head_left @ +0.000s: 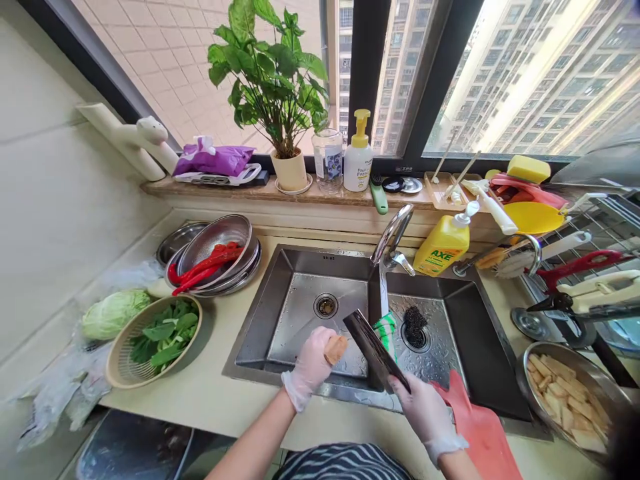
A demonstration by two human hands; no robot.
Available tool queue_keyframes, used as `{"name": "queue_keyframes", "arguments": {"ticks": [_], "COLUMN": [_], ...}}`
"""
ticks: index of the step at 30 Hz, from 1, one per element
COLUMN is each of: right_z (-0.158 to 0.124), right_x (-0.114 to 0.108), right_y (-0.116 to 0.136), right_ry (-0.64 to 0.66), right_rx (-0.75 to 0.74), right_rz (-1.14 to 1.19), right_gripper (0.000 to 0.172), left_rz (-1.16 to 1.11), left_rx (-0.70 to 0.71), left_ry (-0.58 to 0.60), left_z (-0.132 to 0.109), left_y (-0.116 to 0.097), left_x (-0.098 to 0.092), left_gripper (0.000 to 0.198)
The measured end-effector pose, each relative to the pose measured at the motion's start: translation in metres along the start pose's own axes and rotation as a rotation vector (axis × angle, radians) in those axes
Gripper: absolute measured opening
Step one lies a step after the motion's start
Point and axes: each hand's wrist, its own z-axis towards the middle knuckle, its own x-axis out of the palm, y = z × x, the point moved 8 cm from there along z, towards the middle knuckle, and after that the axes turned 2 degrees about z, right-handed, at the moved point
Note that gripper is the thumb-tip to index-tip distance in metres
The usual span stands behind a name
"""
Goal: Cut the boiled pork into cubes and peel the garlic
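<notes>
Mid-wash at lower centre: right hand [425, 407] grips the cleaver [374, 348], left hand [313, 360] clamps a sponge [335, 349]; water runs.

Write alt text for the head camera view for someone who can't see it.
Over a double steel sink, a gloved right hand holds a cleaver under the running tap while the gloved left hand holds a tan sponge beside the blade. Bowls of greens and red peppers sit left.
</notes>
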Motion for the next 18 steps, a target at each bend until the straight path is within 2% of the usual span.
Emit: {"name": "queue_keyframes", "arguments": {"ticks": [4,7,10,12,14,18], "right_z": [-0.015,-0.017,-0.006,-0.001,-0.003,-0.022], "right_x": [-0.003,0.001,0.001,-0.001,-0.007,-0.029], "right_y": [0.013,0.02,0.002,-0.012,-0.015,0.005], "right_ry": [-0.024,-0.005,-0.017,-0.053,-0.146,-0.432], "right_rx": [-0.081,-0.133,-0.05,-0.012,-0.074,-0.331], "right_rz": [0.116,0.152,0.014,-0.118,-0.226,-0.37], "right_gripper": [0.04,0.039,0.038,0.037,0.037,0.028], "left_rz": [0.049,-0.044,-0.126,-0.159,-0.198,-0.369], "left_rx": [-0.084,-0.049,0.004,0.007,-0.032,-0.208], "left_ry": [0.032,0.027,0.0,-0.01,-0.035,-0.133], "left_z": [0.004,0.006,0.003,0.001,0.0,-0.001], "left_y": [0.009,0.001,-0.008,-0.006,0.004,0.042], "left_x": [0.005,0.004,-0.002,-0.006,-0.009,-0.02], "left_gripper": [0.017,0.021,0.011,0.009,0.012,0.022]}}
